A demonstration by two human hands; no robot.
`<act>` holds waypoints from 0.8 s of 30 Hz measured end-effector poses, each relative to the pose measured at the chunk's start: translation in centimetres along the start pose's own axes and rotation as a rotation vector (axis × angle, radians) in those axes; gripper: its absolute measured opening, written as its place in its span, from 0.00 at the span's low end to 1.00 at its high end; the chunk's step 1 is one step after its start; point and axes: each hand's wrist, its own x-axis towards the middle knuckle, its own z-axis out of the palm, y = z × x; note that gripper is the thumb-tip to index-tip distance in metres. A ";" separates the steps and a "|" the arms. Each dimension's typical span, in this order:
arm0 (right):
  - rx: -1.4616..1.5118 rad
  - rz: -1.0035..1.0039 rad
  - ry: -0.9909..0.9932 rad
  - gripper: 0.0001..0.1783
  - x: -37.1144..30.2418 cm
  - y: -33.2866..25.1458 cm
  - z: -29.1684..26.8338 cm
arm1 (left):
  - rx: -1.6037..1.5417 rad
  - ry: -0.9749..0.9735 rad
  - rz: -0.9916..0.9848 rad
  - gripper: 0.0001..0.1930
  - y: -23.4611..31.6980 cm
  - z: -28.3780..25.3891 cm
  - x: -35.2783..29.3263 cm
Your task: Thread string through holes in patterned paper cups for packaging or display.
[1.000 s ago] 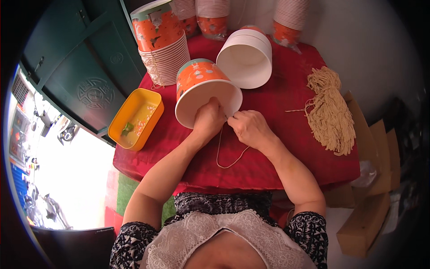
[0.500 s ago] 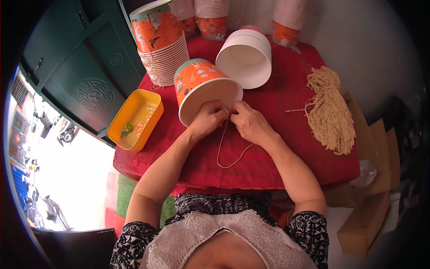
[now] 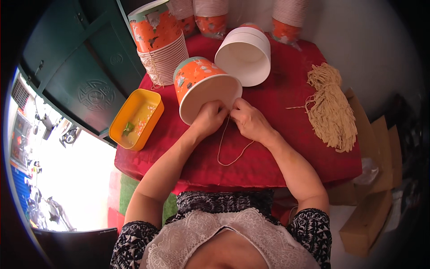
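An orange paper bucket (image 3: pixel 197 75) with a green base band and a white rim lies tipped on the red cloth, its mouth turned toward me. At its lower rim my left hand (image 3: pixel 210 117) is closed, thumb and fingers pinched at the edge. My right hand (image 3: pixel 249 120) pinches a thin beige string (image 3: pixel 219 150) right beside it, against the rim's right side. From between the hands the string hangs in a loop and runs under my right wrist. Fingertips hide where string and rim meet.
A white-lined bucket (image 3: pixel 245 62) lies behind. Stacked buckets (image 3: pixel 163 58) stand at the back left, with wrapped stacks (image 3: pixel 209 20) farther off. The yellow tub (image 3: pixel 154 123) holds small bits and something green. A beige string bundle (image 3: pixel 331 110) lies right; cardboard boxes (image 3: pixel 365 224) stand beyond the table.
Both hands remain at the bucket's rim. The fingers have shifted slightly at the string, and the right hand's fingertips sit a little closer to the rim. The bucket has barely moved.
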 end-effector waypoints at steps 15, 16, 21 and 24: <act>0.190 0.336 0.166 0.03 0.2 0.1 0.7 | 0.165 0.083 0.177 0.04 0.0 1.3 -0.6; 0.275 0.429 0.243 0.04 0.6 -0.3 0.4 | 0.169 0.105 0.185 0.04 0.1 1.2 -0.6; 0.788 0.939 0.168 0.10 1.6 -3.0 -0.9 | 0.120 0.038 0.094 0.03 1.0 0.5 -0.7; 0.906 1.023 0.110 0.12 1.6 -3.6 -1.0 | 0.118 0.015 0.073 0.03 1.1 0.6 -0.6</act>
